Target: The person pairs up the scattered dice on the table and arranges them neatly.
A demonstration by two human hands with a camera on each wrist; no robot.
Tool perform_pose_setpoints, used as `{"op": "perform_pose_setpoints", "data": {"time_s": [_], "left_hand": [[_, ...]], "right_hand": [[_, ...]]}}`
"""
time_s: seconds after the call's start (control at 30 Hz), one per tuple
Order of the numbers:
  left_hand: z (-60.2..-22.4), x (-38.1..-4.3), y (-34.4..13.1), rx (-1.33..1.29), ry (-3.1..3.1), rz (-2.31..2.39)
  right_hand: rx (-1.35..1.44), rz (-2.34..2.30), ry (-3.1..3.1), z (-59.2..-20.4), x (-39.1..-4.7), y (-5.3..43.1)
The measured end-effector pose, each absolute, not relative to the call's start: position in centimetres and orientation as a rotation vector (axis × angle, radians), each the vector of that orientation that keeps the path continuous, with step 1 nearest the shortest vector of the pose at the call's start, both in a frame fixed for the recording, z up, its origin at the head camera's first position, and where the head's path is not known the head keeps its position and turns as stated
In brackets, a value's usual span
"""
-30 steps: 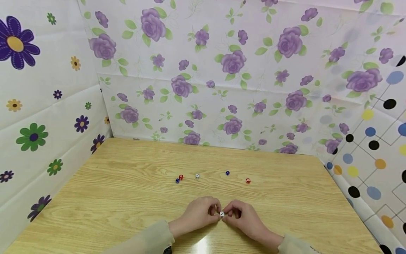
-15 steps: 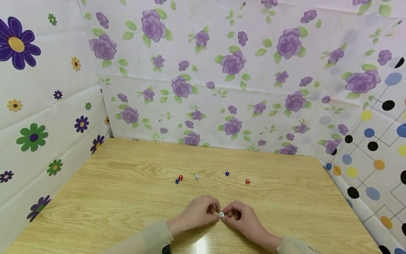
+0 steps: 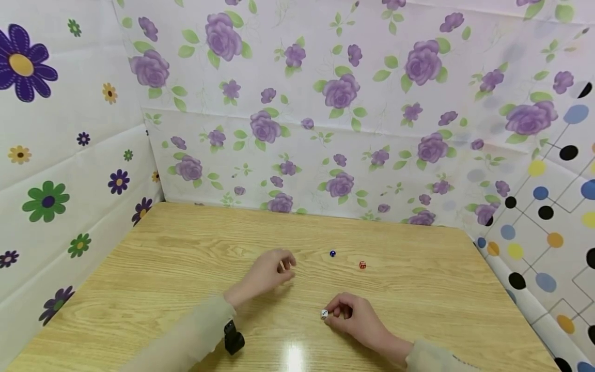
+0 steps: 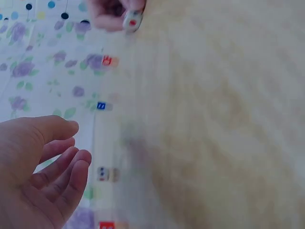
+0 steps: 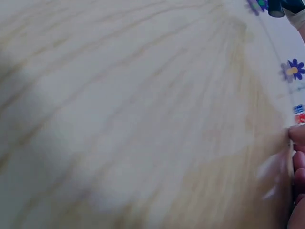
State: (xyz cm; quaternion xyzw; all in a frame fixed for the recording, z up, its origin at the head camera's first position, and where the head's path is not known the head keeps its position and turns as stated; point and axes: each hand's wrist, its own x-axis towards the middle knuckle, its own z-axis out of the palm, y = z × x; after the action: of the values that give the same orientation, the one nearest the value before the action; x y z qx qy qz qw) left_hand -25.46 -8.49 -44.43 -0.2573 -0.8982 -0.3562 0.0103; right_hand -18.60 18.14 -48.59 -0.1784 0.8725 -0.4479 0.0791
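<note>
In the head view my right hand [image 3: 359, 319] pinches a white die [image 3: 324, 313] between thumb and forefinger. The same white die [image 4: 132, 21] shows at the top of the left wrist view, a red dot facing the camera. My left hand [image 3: 265, 274] hangs over the table with loosely curved fingers and nothing in them. Beyond it, a second white die [image 4: 102, 173] is visible in the left wrist view but hidden by the hand in the head view. Only part of the right hand [image 5: 298, 167] shows at the edge of the right wrist view.
A blue die [image 3: 332, 253] and a red die [image 3: 362, 265] lie farther back on the wooden table [image 3: 186, 289]. Another blue die [image 5: 298, 109] and red die [image 5: 299, 118] sit together in the right wrist view. Flowered cloth [image 3: 297, 103] stands behind the table.
My left hand has come off the white die and moved left and away from me, now covering the left-hand dice from the head view. The right hand keeps its hold and place.
</note>
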Motion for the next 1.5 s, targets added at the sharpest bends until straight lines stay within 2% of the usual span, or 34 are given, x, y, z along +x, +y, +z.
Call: {"op": "perform_pose_setpoints", "data": {"time_s": [0.33,1.5], "left_hand": [[-44.3,-27.5,-9.7,-0.611,-2.853,-0.997],[-46.1,-29.1,-8.3,-0.553,-2.835,-1.093]], "right_hand": [[-0.58,-1.256,2.56,-47.4,-19.0,18.3],[-0.57,-1.288,2.558,-47.5,-18.7,18.2]]}}
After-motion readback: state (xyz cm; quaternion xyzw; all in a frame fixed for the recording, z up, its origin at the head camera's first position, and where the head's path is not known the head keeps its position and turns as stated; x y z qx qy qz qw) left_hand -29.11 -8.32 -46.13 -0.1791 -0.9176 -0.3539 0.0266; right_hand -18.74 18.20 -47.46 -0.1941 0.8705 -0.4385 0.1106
